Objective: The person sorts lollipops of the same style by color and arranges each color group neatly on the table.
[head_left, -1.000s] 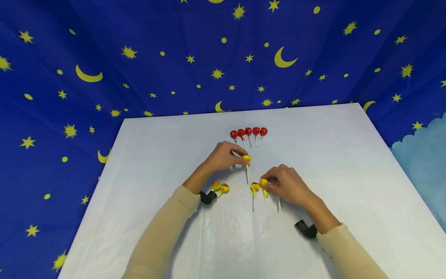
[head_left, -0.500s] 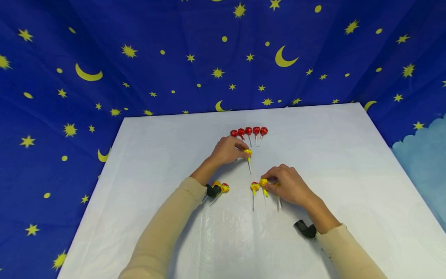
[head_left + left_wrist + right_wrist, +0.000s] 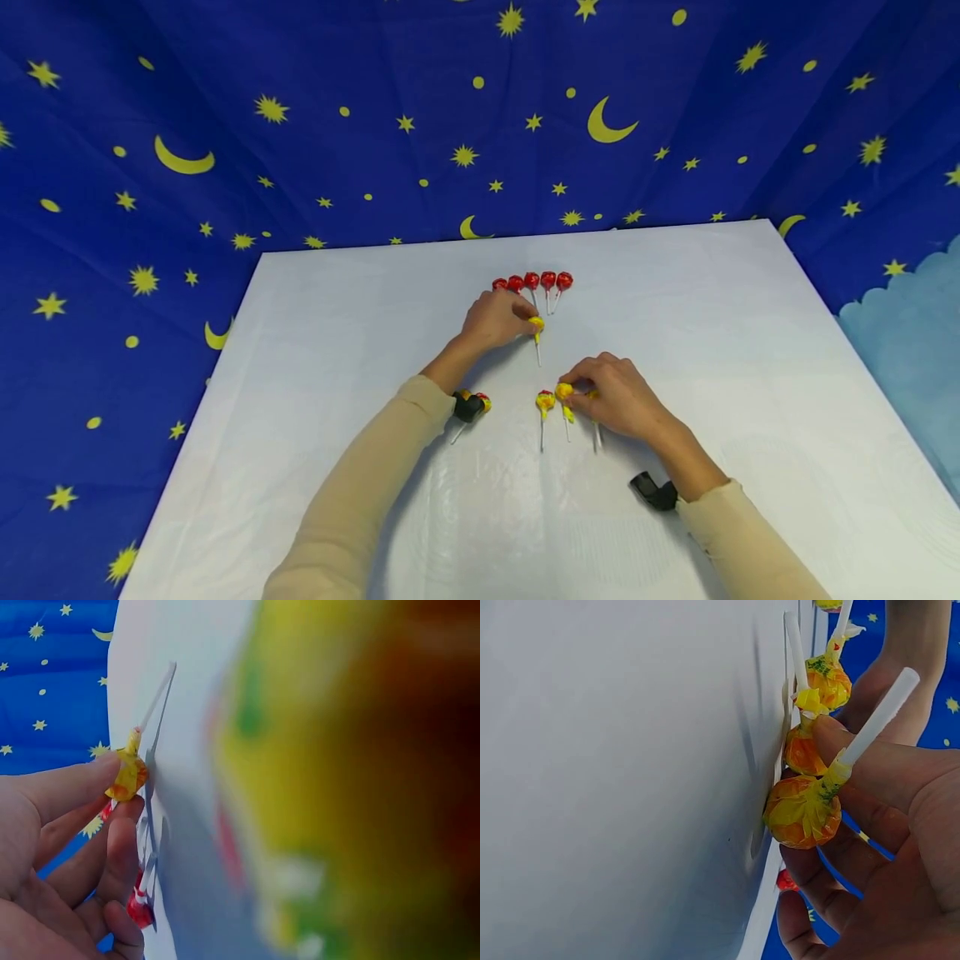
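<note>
My left hand (image 3: 495, 319) pinches a yellow-wrapped lollipop (image 3: 537, 325) by its head, the white stick pointing toward me, just below a row of red lollipops (image 3: 548, 279). In the left wrist view, thumb and fingertips grip that lollipop's head (image 3: 129, 776). Farther right, my right hand (image 3: 618, 396) pinches the middle one (image 3: 564, 390) of three yellow lollipops. The one to its left (image 3: 545, 400) stands apart from the fingers. The one to its right is partly hidden by the hand; the right wrist view shows its wrapped head (image 3: 802, 814) close beside the fingers.
Two more yellow lollipops (image 3: 484, 403) lie under my left wrist, partly covered by its black camera (image 3: 468, 407). Another black camera (image 3: 654, 492) is on the right wrist. The white table (image 3: 337, 333) ends at a blue curtain (image 3: 337, 125) with stars and moons.
My left hand has moved away from me and slightly right with its lollipop, closer to the red row, covering more of it. The right hand stays in place.
</note>
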Available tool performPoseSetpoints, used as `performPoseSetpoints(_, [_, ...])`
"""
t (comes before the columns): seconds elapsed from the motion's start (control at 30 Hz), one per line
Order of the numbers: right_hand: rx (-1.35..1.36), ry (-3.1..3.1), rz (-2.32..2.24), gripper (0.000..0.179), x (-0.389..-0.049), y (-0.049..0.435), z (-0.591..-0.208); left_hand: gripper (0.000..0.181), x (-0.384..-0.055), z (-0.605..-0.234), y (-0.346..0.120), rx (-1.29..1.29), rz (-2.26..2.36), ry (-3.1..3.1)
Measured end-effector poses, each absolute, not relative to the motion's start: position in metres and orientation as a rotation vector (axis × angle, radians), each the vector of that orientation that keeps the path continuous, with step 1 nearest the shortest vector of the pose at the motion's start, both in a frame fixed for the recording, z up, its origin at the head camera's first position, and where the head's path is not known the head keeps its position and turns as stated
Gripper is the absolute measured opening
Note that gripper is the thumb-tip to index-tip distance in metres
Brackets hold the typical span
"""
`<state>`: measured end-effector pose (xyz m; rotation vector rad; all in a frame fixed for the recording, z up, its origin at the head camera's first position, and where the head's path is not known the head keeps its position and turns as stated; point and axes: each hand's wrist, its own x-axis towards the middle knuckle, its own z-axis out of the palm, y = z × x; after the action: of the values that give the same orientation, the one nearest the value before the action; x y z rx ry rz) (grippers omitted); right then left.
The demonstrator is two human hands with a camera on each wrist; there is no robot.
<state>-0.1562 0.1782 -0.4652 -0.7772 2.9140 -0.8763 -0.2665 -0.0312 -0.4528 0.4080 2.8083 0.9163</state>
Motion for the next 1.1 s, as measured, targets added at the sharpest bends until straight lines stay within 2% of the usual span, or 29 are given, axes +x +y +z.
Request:
performPoseSetpoints(0.47, [-0.736,2.889,-0.876,0.022,-0.159,0.183,-0.462,0.018,-0.271,-0.456,-0.02,0.383,0.863,2.881])
performPoseSetpoints(0.87, [-0.67,2.851,-0.881,0.02,-0.157,0.185,-0.463,0.026,-0.267,-0.458,-0.023,0.455,0.926,2.843])
performPoseSetpoints(1.1, [-0.681,2.81,-0.935,0.022,-0.157,0.18,-0.464,0.03,-0.265,-0.445,-0.038,0.433,1.008,2.819])
